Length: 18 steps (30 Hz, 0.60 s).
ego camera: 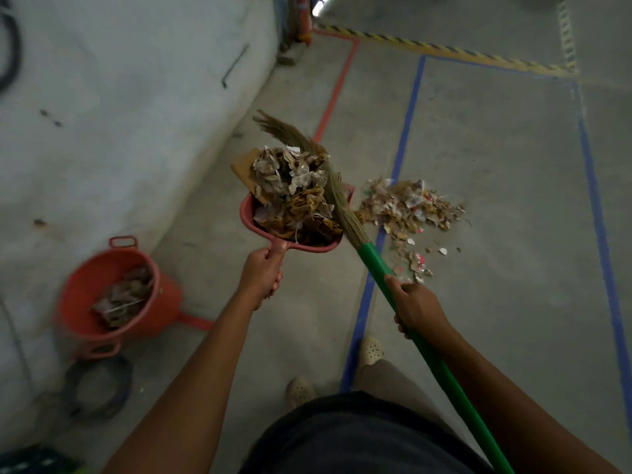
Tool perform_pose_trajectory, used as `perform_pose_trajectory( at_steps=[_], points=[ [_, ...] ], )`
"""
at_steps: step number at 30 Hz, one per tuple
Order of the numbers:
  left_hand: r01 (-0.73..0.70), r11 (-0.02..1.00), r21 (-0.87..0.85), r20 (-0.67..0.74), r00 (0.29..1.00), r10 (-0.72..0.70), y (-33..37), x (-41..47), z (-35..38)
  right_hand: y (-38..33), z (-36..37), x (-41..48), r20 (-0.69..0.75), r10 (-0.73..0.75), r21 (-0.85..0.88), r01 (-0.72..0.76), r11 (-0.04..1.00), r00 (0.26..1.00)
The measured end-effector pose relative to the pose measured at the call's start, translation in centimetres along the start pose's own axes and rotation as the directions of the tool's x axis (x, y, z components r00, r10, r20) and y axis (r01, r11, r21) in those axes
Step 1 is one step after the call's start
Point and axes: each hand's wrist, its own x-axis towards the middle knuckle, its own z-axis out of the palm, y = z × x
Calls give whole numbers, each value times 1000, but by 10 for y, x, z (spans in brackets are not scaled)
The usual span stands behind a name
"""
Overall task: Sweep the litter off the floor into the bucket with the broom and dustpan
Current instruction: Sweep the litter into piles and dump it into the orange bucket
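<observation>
With left grip (261, 275) clamped on the handle of the heaped dustpan (247, 217), right grip (417, 304) clamped on the broom (374, 261) pinning that litter (294, 200), bucket (169, 297) well apart to the left: likely to spill short if tilted or unpinned during the carry.

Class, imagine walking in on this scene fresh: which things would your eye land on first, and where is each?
First, the red dustpan at the centre, heaped with litter and gripped by the left hand. Then the green-handled broom in the right hand, bristles lying against the heap. The red bucket stands at lower left; an unswept litter pile lies on the right.
</observation>
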Motion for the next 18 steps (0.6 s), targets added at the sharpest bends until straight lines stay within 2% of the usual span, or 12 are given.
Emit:
perform_pose_trajectory(
  at_steps=[8, 13, 18],
  points=[
    [51, 990, -133, -232, 969, -81, -37, -5, -65, -70, 36, 31, 161, -164, -223, 198, 955, 973],
    [66, 976, -206, -364, 921, -139, -48, -3, -93, -117, 57, 60, 283, -200, -294, 283, 913, 938],
    [74, 951, -299, -478, 851, -217, -60, -4, -120, -169, 77, 84, 394, -286, -355, 432, 829, 874]
  ],
)
